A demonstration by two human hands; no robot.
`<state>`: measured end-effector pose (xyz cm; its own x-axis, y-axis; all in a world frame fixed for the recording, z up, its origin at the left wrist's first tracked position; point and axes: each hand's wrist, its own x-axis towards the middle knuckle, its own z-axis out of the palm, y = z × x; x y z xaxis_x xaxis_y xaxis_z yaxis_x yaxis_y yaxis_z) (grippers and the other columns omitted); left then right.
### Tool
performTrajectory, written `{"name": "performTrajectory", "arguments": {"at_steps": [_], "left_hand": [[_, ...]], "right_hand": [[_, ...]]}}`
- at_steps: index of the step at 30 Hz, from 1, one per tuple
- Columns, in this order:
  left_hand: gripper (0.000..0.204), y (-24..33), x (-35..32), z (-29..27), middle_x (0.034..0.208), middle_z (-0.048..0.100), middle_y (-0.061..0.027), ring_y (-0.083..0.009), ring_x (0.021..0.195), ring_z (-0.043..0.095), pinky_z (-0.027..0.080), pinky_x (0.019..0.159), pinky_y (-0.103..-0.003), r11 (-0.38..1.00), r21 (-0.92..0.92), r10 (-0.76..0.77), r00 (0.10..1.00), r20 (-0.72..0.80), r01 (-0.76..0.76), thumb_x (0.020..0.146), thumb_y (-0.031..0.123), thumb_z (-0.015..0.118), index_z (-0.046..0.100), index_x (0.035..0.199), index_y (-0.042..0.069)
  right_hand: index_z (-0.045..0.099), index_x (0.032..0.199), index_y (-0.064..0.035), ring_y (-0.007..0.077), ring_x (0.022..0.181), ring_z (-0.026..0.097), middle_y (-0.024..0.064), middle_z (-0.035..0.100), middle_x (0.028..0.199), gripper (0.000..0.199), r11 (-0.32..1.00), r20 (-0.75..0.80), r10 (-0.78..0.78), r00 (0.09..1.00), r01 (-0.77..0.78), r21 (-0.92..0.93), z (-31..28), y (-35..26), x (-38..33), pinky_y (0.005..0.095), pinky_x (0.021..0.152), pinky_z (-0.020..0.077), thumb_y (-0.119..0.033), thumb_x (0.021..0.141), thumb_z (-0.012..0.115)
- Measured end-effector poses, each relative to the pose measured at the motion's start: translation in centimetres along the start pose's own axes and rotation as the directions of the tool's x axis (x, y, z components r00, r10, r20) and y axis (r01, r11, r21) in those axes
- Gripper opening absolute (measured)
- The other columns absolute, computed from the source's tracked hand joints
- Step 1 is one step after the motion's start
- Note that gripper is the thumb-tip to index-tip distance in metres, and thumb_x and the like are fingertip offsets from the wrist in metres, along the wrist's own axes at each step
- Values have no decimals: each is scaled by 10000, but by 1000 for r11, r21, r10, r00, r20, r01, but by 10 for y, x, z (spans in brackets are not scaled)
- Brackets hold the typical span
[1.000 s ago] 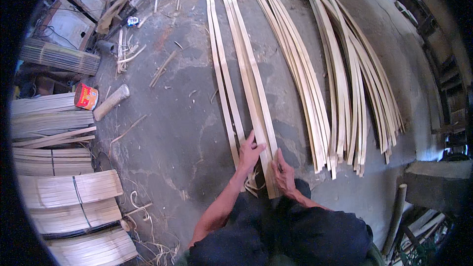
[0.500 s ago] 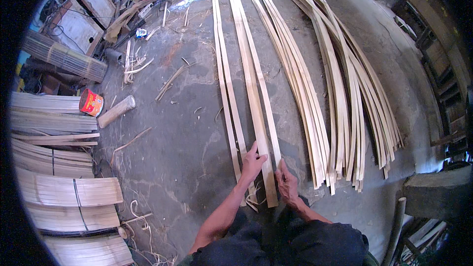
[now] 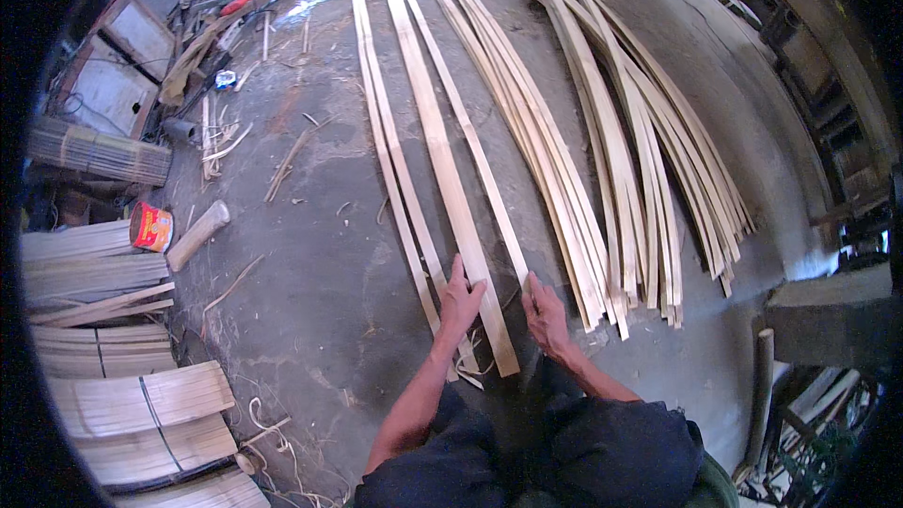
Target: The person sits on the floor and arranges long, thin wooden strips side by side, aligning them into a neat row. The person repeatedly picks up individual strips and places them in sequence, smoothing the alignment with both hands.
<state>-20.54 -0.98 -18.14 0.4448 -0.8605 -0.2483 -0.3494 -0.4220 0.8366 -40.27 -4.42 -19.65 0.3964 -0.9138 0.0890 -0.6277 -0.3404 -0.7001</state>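
Note:
A wide, pale split-bamboo strip (image 3: 447, 169) runs away from me along the floor, its near end by my knees. My left hand (image 3: 461, 299) is closed on its left edge near that end, thumb on top. To its right lies a narrower bamboo strip (image 3: 489, 183), its near end pinched in my right hand (image 3: 548, 320). A gap separates these two strips near my hands. Left of the wide one, two slim strips (image 3: 381, 132) lie side by side on the concrete. Thin curled shavings (image 3: 467, 372) sit by their near ends.
Rightward lie a row of long strips (image 3: 527, 113) and a crossed, fanned pile (image 3: 649, 122). Tied slat bundles (image 3: 150, 404), a red tub (image 3: 151, 227) and a short wooden log (image 3: 199, 235) line the left side. A concrete block (image 3: 828, 325) stands at right.
My right hand and its narrow strip have moved rightward from the wide strip, widening the gap between them. My left hand stays on the wide strip. The whole view has shifted slightly.

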Motion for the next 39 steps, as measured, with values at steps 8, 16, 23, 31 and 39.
{"name": "performTrajectory", "arguments": {"at_steps": [8,16,23,31,39], "left_hand": [[815,-2,-1,4,707,615,-165,-292,639,628,499,629,-416,993,103,56,998,-15,-54,848,235,688,275,1488,-56],[808,8,-4,0,800,675,-244,-387,736,680,530,687,-457,989,146,6,999,38,-12,863,292,659,269,1501,-15],[801,16,-4,-3,800,672,-270,-422,757,673,528,722,-495,965,253,-83,995,63,64,864,335,625,277,1500,-8],[801,20,-9,-7,826,656,-311,-452,776,666,523,721,-514,925,381,-26,998,59,2,939,396,568,197,1519,-14],[523,28,16,-21,798,671,-190,-279,710,686,534,645,-405,987,-153,21,984,-174,-48,981,287,569,452,1371,-42]], "right_hand": [[500,1395,-58,309,712,502,145,486,805,468,998,122,-28,992,22,52,3,-3,-13,419,652,426,-140,947,609],[477,1406,-59,296,686,467,147,425,775,489,998,226,1,974,-15,59,11,-24,-19,408,633,411,-153,947,615],[454,1433,-62,233,623,455,114,448,728,522,993,194,68,979,-86,82,8,-19,-17,376,580,406,-151,944,616],[423,1452,0,149,576,450,80,478,689,565,956,-70,-42,997,60,287,-18,-55,-16,281,548,424,-96,928,611],[395,1480,-38,108,686,483,58,549,773,532,924,102,70,992,-103,368,14,-79,-8,262,640,456,-131,986,568]]}}
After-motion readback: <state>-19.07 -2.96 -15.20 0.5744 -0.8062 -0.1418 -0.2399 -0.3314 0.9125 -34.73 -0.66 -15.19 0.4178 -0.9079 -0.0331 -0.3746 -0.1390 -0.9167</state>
